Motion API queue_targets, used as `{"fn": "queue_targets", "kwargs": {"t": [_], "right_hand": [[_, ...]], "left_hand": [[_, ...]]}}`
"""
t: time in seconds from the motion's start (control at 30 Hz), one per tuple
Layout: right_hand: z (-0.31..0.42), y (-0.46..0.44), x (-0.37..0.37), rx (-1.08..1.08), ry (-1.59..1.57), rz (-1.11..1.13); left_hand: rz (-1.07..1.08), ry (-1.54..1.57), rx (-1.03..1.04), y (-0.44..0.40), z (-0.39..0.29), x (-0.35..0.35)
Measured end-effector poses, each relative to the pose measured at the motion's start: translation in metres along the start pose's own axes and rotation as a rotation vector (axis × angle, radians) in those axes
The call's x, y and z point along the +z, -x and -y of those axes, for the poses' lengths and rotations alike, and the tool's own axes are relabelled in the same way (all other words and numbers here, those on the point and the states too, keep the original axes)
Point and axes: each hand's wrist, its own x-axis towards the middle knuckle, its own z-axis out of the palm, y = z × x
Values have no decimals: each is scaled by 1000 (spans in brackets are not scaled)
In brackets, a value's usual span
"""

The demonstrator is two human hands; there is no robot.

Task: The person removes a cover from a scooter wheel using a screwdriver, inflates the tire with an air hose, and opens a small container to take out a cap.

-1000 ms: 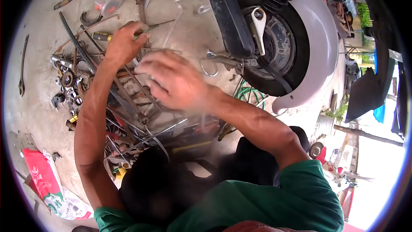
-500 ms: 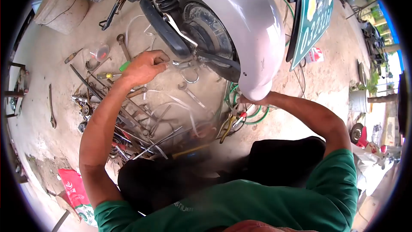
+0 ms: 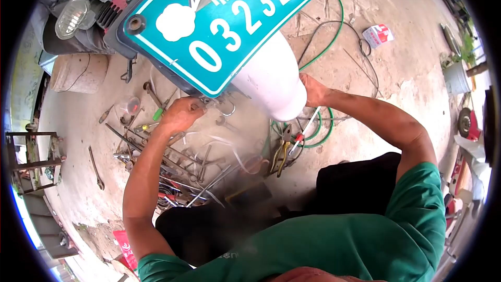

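My left hand (image 3: 183, 115) has its fingers curled at a small metal part below the green licence plate (image 3: 224, 26); what lies between the fingers is too small to make out. On the other side, my right hand (image 3: 312, 90) reaches behind the edge of the pale rear fender (image 3: 274, 78), its fingertips hidden there. The plate stands large at the top and covers most of the wheel. Beneath the fender, pliers with yellow handles (image 3: 282, 151) lie on the floor beside a red-and-white tool (image 3: 299, 137).
Wrenches and rods lie in a pile (image 3: 193, 169) left of centre. A green hose (image 3: 332, 125) loops on the right. At the upper left stands a white bucket (image 3: 81, 73); a lone wrench (image 3: 96, 168) rests at the left. A red-and-white packet (image 3: 378, 36) lies at the upper right.
Both hands were over the tools; my right hand has gone to the fender and my left to the part by the wheel. The view has shifted, and the plate now fills the top.
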Motion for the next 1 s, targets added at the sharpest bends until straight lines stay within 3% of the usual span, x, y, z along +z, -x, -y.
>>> {"fn": "queue_targets", "kwargs": {"t": [0.07, 0.2, 0.27, 0.37, 0.5, 0.63, 0.67, 0.77, 0.8, 0.9, 1.0], "right_hand": [[34, 16, 10, -111, 315, -157], [15, 37, -18, 286, 628, -195], [-26, 50, -51, 401, 746, -92], [-25, 72, -75, 526, 1014, -24], [-36, 101, -101, 535, 989, -105], [-64, 103, -86, 277, 913, -219], [-66, 98, -75, 200, 910, -197], [-100, 90, -34, -8, 984, -272], [-112, 88, -20, -147, 999, -288], [-126, 101, -5, -217, 1099, -258], [-133, 113, -6, -241, 1087, -280]], "left_hand": [[-16, 44, 4, 1, 4, 7], [-30, 0, -39, -5, 11, 10], [-20, -20, -59, -6, 14, 10], [-31, 40, -42, -7, 18, 14], [1, 10, -140, -12, 8, 10], [60, 163, -162, -17, 20, 15], [162, -8, -245, -16, 24, 12], [106, -350, -122, -8, 4, 29], [272, -340, -198, -10, -11, 30], [576, -359, -222, -7, -71, 52], [639, -367, -115, -15, -98, 90]]}}
